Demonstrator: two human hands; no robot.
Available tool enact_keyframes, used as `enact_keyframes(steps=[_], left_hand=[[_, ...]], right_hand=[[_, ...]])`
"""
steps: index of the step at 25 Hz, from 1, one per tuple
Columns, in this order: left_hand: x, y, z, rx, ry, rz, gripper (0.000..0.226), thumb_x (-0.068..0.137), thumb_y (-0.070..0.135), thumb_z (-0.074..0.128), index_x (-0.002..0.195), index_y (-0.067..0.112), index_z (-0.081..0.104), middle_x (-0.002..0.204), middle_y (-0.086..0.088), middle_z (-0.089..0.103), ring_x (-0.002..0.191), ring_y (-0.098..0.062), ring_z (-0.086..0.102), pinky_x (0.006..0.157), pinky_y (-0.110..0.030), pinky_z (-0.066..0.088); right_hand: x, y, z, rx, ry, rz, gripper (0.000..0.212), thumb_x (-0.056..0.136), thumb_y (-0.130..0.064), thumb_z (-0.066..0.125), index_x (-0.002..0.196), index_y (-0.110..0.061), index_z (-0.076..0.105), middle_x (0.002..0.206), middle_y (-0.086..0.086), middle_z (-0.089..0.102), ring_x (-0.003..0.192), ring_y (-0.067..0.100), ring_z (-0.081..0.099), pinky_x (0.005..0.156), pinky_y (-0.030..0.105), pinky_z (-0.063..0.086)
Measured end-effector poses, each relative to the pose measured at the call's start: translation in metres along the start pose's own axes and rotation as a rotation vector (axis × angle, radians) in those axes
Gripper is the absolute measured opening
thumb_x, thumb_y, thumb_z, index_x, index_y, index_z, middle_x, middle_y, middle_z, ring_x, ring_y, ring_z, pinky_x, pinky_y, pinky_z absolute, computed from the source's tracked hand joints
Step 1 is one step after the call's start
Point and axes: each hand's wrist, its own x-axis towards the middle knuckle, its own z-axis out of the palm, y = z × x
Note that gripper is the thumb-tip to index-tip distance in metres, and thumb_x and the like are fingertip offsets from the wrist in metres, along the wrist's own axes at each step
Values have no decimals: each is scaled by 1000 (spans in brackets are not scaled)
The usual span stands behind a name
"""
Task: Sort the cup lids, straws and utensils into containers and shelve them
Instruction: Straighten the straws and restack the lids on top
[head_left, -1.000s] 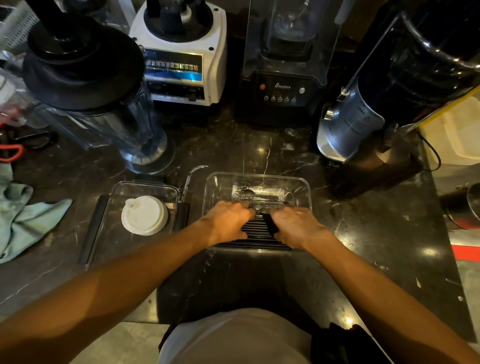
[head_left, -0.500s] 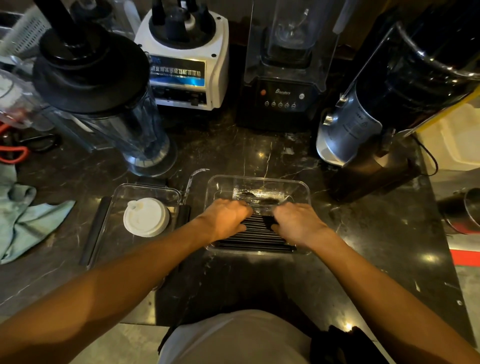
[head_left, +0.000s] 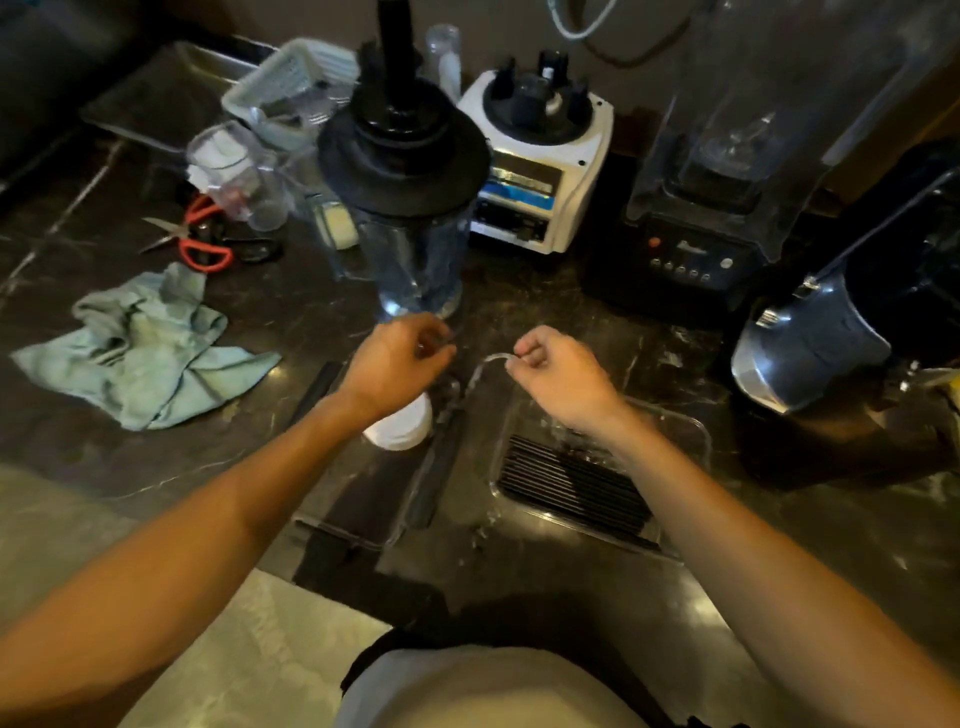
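Observation:
A clear container (head_left: 698, 434) on the dark marble counter holds a row of black straws (head_left: 571, 483). To its left, a second clear container (head_left: 340, 531) holds a white cup lid (head_left: 402, 428), partly hidden by my left wrist. My right hand (head_left: 563, 376) hovers over the straw container's far edge and pinches the end of a thin clear curved strip (head_left: 483, 366). My left hand (head_left: 397, 358) is over the lid container with its fingers pinched together; nothing shows clearly in them. A long black piece (head_left: 436, 467) lies between the containers.
Close behind my hands stands a blender jar with a black lid (head_left: 410, 208). A white blender base (head_left: 535, 166), a black blender (head_left: 696, 249) and a steel machine (head_left: 810, 343) line the back. A teal cloth (head_left: 145, 343), red scissors (head_left: 200, 241) and clear cups (head_left: 234, 171) lie left.
Both hands have left the black straws and lifted toward the far side of the containers. The right hand has taken hold of the clear strip. The view has swung left.

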Motion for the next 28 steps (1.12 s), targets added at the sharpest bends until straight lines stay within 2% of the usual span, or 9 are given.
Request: enact_keyframes(steps=[3, 5, 7, 10, 14, 19, 21, 24, 28], left_hand=[[-23, -47, -18, -39, 171, -253, 28, 90, 35, 72, 112, 19, 68, 103, -2, 72, 89, -18, 71, 75, -30, 52], [-42, -72, -22, -116, 244, -389, 30, 89, 36, 73, 110, 15, 67, 100, -4, 70, 90, -23, 68, 76, -30, 48], [-59, -89, -21, -167, 228, -511, 31, 92, 36, 70, 112, 13, 66, 98, -1, 68, 89, -19, 64, 75, -30, 44], [-73, -117, -8, -235, 115, -608, 36, 92, 42, 68, 113, 13, 68, 97, -1, 73, 86, -16, 67, 74, -31, 51], [-73, -126, 1, -460, -13, -600, 25, 93, 42, 68, 95, 18, 74, 85, -4, 76, 83, -21, 73, 83, -47, 62], [-61, -114, 7, -453, -78, -550, 20, 93, 37, 71, 84, 19, 75, 61, 11, 65, 70, -16, 64, 68, -32, 52], [-59, -117, 8, -433, -48, -533, 22, 88, 39, 75, 96, 18, 76, 72, 9, 69, 75, -19, 69, 69, -31, 51], [-56, -109, 0, -525, 27, -553, 24, 85, 38, 80, 98, 22, 69, 96, -3, 76, 90, -22, 73, 72, -37, 57], [-45, -66, -19, -574, 65, -487, 27, 84, 30, 82, 102, 13, 71, 96, -4, 75, 84, -15, 71, 67, -26, 54]], right_hand=[[16, -27, 46, 156, -102, 53, 26, 94, -32, 69, 116, -19, 64, 92, -6, 68, 89, 14, 68, 88, 44, 60], [20, -39, 75, 136, -176, 85, 32, 95, -34, 68, 120, -16, 63, 100, -2, 70, 99, 20, 68, 93, 47, 57], [22, -44, 98, 53, -216, 96, 30, 96, -38, 65, 115, -15, 61, 109, 5, 71, 105, 26, 67, 92, 44, 55], [24, -42, 124, -79, -252, 160, 46, 98, -40, 60, 131, -8, 58, 128, 12, 65, 119, 33, 61, 95, 40, 50], [28, -34, 147, -14, -228, 321, 48, 96, -40, 61, 129, -5, 62, 128, 14, 66, 116, 34, 64, 97, 45, 55], [28, -30, 157, 138, -205, 423, 40, 93, -38, 66, 119, -9, 67, 115, 10, 70, 104, 27, 68, 90, 50, 60], [26, -34, 158, 177, -178, 416, 35, 94, -35, 67, 116, -9, 67, 113, 9, 70, 103, 25, 68, 90, 49, 60], [22, -42, 148, 259, -106, 373, 23, 92, -34, 69, 105, -16, 65, 107, 5, 70, 101, 23, 68, 90, 50, 60], [13, -50, 113, 304, 11, 335, 23, 87, -39, 69, 98, -21, 60, 103, 2, 68, 96, 22, 66, 88, 50, 59]])
